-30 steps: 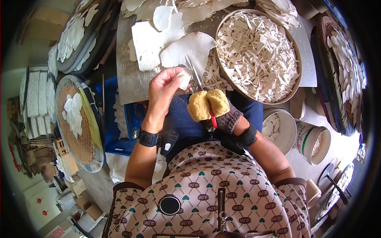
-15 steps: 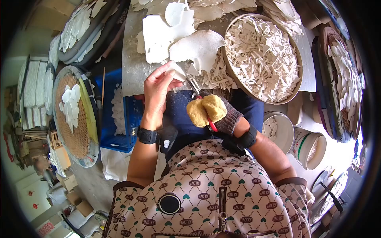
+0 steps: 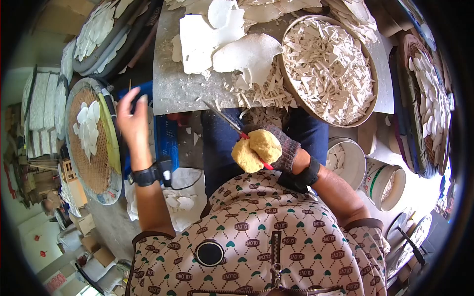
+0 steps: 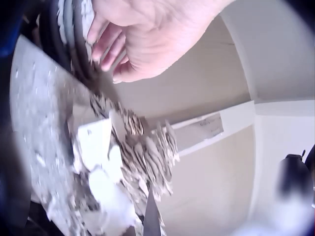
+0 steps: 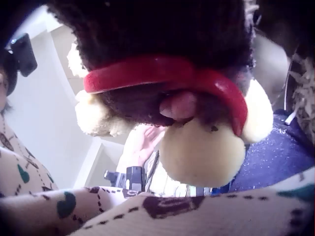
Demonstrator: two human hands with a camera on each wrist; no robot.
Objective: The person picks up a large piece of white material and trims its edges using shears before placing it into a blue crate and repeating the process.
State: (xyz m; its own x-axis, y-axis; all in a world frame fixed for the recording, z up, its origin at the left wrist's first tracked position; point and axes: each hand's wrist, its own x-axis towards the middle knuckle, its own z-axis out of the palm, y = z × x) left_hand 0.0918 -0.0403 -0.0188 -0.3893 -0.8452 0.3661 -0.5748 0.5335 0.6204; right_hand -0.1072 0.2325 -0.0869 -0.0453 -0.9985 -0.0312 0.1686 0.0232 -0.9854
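My bare left hand (image 3: pixel 133 123) is over the blue crate (image 3: pixel 167 140) on the left, its fingers loosely spread. In the left wrist view nothing shows between those fingers (image 4: pixel 106 46). My right hand (image 3: pixel 288 149), in a dark knitted glove, grips scissors (image 3: pixel 224 117) above my lap. Their red handles (image 5: pixel 142 73) have lumps of yellow foam (image 3: pixel 265 144) around them. The blades point up and left, toward the table's near edge. Flat white sheets (image 3: pixel 247 52) and a pile of cut white strips (image 3: pixel 269 91) lie on the metal table (image 3: pixel 173 93).
A round tray (image 3: pixel 374 98) heaped with white strips stands at the table's right. Below it are two buckets (image 3: pixel 363 163) (image 3: pixel 387 185) with white pieces. A woven round tray (image 3: pixel 101 172) with white pieces stands at left. White scraps lie on a cloth (image 3: pixel 185 185).
My left hand held a white piece beside the blades, then moved left over the crate and no longer shows it. The right hand with the scissors has moved slightly down, blades now away from the pile.
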